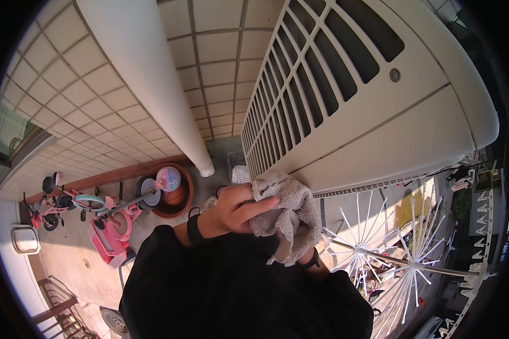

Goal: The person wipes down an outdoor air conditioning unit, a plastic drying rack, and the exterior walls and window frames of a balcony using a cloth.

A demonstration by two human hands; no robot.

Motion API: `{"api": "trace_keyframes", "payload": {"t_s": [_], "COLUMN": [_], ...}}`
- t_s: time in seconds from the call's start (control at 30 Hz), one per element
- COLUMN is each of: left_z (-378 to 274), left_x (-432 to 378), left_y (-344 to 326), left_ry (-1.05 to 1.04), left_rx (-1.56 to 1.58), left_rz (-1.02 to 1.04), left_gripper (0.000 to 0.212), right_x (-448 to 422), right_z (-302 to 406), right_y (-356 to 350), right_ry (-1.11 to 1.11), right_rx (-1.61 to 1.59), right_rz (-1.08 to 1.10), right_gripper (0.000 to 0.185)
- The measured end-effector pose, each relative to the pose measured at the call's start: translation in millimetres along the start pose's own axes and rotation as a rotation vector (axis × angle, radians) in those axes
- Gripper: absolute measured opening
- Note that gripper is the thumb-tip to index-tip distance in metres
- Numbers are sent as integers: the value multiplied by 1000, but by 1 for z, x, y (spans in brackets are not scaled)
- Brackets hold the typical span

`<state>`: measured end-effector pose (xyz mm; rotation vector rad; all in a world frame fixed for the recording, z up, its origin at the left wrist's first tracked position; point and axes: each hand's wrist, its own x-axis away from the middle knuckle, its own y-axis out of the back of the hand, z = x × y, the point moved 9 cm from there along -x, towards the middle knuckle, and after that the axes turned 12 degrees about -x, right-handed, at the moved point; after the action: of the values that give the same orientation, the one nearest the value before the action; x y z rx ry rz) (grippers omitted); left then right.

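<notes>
A crumpled grey-beige terry cloth (286,212) is gripped in my left hand (235,209), whose index finger lies extended across it. The cloth hangs right by the lower corner of a large beige outdoor air-conditioner unit (386,127); whether it touches the casing I cannot tell. Slatted openings form a grille (301,68) on the unit's left side. My right hand is mostly hidden behind the cloth, and only its wrist with a dark band (309,262) shows plainly. My left wrist wears a black band (193,229) too.
A white downpipe (152,76) runs along the tiled wall (214,51). Below stand a terracotta-coloured basin (186,199) with balls, a pink ride-on toy (110,239) and a small pink bicycle (53,212). White-spoked drying racks (413,265) spread at the right.
</notes>
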<state>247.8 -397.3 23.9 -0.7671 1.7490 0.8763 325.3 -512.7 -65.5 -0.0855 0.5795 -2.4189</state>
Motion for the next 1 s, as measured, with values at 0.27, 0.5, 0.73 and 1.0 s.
{"api": "trace_keyframes", "payload": {"t_s": [0.27,0.5,0.73,1.0], "left_z": [92,161,186,80], "left_x": [41,114,6,-46], "left_y": [-48,-96,-92,-70], "left_ry": [269,628,534,138], "left_rx": [315,659,728,852], "left_rz": [571,704,360,428], "left_gripper": [73,72,64,66], "right_x": [-20,-71,-127,-25], "right_z": [-8,-46,18,98], "right_y": [-28,-35,-70,-99], "right_ry": [167,81,324,388], "right_rx": [1071,1028,974,1149], "right_rz": [-246,-373,-404,-602], "right_gripper": [51,42,44,56]}}
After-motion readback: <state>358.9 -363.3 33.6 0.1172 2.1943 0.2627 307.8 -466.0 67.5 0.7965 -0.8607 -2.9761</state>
